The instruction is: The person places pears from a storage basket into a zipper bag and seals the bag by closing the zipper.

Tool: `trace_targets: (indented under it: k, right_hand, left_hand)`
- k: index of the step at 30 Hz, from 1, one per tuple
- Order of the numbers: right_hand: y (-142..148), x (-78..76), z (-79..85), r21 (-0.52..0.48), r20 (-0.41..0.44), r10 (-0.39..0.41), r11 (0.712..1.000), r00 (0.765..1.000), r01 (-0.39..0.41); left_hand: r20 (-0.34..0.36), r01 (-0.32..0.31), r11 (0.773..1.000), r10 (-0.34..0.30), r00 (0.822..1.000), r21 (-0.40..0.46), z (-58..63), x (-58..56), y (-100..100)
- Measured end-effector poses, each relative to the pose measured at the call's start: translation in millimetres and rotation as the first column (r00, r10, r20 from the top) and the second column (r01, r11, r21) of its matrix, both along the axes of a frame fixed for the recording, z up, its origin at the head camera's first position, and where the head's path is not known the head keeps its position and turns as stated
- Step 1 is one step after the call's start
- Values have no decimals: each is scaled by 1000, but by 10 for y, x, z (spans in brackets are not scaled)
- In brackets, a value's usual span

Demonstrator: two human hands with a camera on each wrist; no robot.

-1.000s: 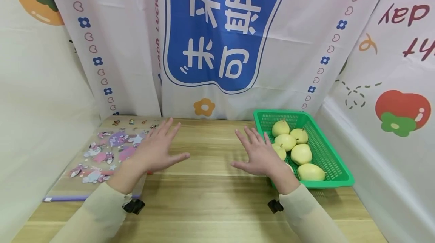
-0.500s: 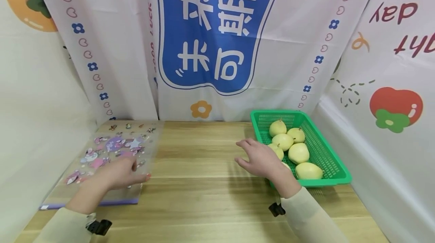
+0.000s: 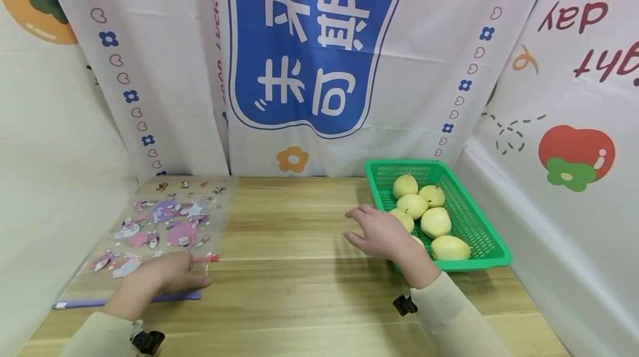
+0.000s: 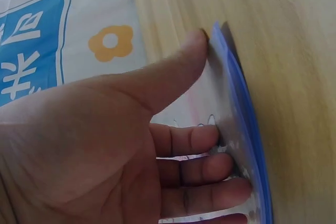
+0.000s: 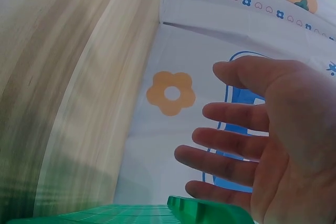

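Note:
My left hand (image 3: 162, 275) is low over a clear zipper bag (image 3: 127, 235) printed with pink and purple cartoon figures, at the table's left. In the left wrist view its fingers (image 4: 197, 169) reach over the bag's surface close behind the purple zipper edge (image 4: 247, 114); the thumb stands apart, its tip close to the edge's end. My right hand (image 3: 381, 233) hovers beside the green basket (image 3: 486, 229), fingers loosely extended and holding nothing. Several pale yellow-green pears (image 3: 436, 222) lie in the basket; the hand and forearm partly cover its near left side.
A small red strip (image 3: 209, 258) shows at the bag's right side. White printed cloth (image 3: 419, 85) hangs behind the wooden table (image 3: 294, 290) and along both sides. The basket stands near the right-hand cloth.
My left hand has moved left and down from mid-air to the bag's near part. My right hand has relaxed its spread fingers, staying beside the basket. The head view has shifted slightly.

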State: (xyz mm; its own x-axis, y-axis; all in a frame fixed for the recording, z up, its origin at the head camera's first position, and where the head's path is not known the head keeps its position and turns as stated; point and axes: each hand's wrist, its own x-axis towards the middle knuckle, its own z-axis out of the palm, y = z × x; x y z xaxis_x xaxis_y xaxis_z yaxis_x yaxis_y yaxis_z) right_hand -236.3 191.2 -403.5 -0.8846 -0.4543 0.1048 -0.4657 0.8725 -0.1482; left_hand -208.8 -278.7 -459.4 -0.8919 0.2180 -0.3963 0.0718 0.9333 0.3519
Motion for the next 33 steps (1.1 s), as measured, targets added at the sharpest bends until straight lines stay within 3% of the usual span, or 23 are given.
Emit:
trace_targets:
  k: [8, 12, 18, 20, 24, 28, 33]
  right_hand:
    - [-11, 8, -2, 4, -7, 16, 1000, 1000, -16]
    - [-13, 5, 0, 9, -1, 8, 1000, 1000, -8]
    - [-29, 7, 24, 10, 7, 12, 1000, 1000, -12]
    - [-34, 10, 42, 7, 4, 12, 1000, 1000, -12]
    - [-43, 12, 73, -4, 5, 15, 1000, 1000, -15]
    - [-57, 9, 102, -22, 26, 24, 999, 999, -23]
    - [-97, -18, 153, -53, 57, 21, 998, 998, -18]
  left_hand:
    - [18, 32, 998, -33, 999, 55, -95, -68, -78]
    - [-21, 55, 997, -54, 998, 53, -103, -55, -98]
    - [-202, 89, 990, -66, 977, 109, 28, -14, -45]
    - [-266, 116, 982, -73, 961, 149, 118, -44, 18]
    - [-327, 146, 967, -72, 942, 208, 315, -160, 212]
    - [-280, 133, 943, -45, 959, 305, 471, -285, 443]
    - [-172, 45, 898, 35, 985, 437, 625, -423, 753]
